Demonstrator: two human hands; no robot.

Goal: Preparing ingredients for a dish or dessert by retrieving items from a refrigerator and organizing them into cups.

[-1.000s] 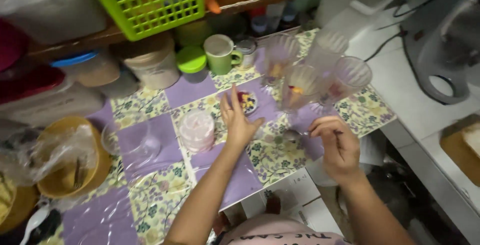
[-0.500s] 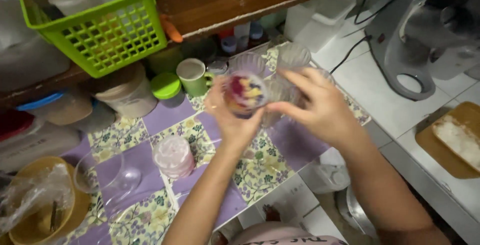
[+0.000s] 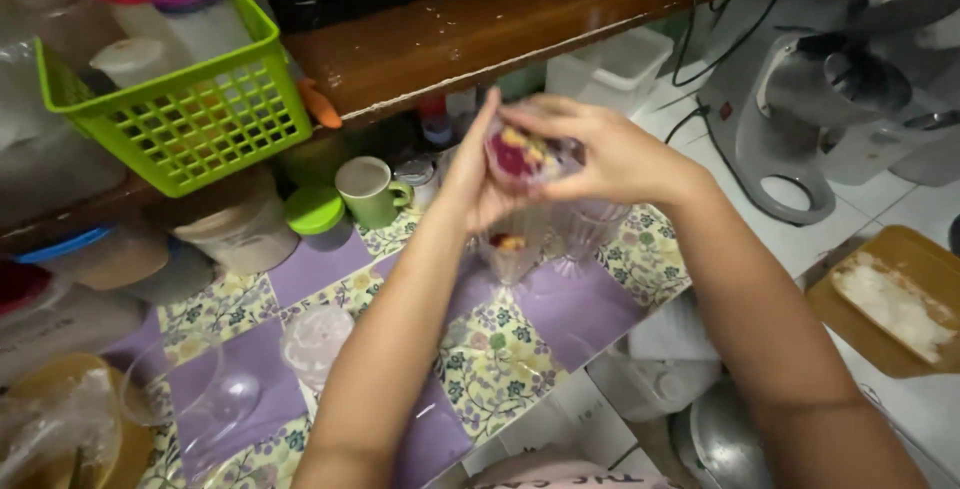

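Observation:
Both my hands hold up a small clear cup (image 3: 530,157) filled with red, purple and yellow pieces. My left hand (image 3: 470,184) cups it from the left side with the thumb raised. My right hand (image 3: 600,154) wraps it from the right, fingers over the top. The cup hangs above several clear stemmed glasses (image 3: 515,249) on the purple floral tablecloth (image 3: 500,349); one of them has some coloured pieces in its bottom.
A green mug (image 3: 365,191) and a green-lidded jar (image 3: 315,217) stand behind. A green basket (image 3: 190,109) sits on the wooden shelf (image 3: 480,29). Clear domed lids (image 3: 200,389) lie left, a machine (image 3: 810,119) and a wooden tray (image 3: 890,299) right.
My left hand lifted the filled cup off the table and my right hand came over to join it. The cup has risen higher, and my view has shifted down and left.

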